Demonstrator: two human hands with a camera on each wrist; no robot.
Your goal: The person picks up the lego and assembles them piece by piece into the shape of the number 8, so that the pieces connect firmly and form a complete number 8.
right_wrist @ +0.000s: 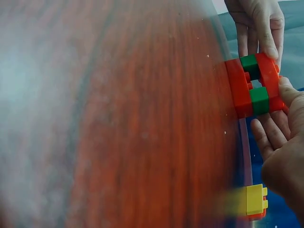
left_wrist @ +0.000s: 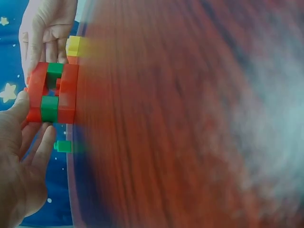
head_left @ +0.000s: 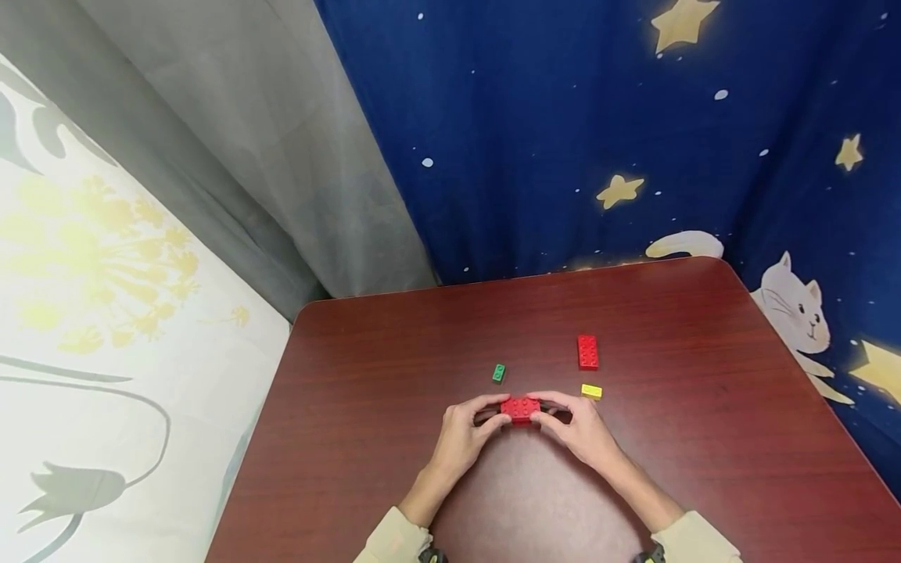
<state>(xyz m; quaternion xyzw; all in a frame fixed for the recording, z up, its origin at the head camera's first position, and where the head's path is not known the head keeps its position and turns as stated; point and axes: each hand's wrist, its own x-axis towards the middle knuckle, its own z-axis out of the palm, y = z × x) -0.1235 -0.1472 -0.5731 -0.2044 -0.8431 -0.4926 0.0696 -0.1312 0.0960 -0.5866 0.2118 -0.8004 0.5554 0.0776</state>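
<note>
Near the table's front middle stands a small stack of toy building bricks. An upper red brick [head_left: 520, 408] lies studs up across two green bricks [left_wrist: 49, 109], with a lower red brick [left_wrist: 69, 95] under them on the table. A gap shows between the green bricks in both wrist views. My left hand [head_left: 461, 434] pinches the upper red brick's left end between thumb and fingers. From the other side, my right hand [head_left: 584, 434] pinches its right end. In the head view the lower bricks are hidden beneath the upper one.
Beyond my left fingertips lies a small loose green brick [head_left: 499, 373]. A yellow brick [head_left: 591, 391] is just past my right hand, and a loose red brick [head_left: 587, 352] farther back. Curtains hang behind the brown table [head_left: 366, 391].
</note>
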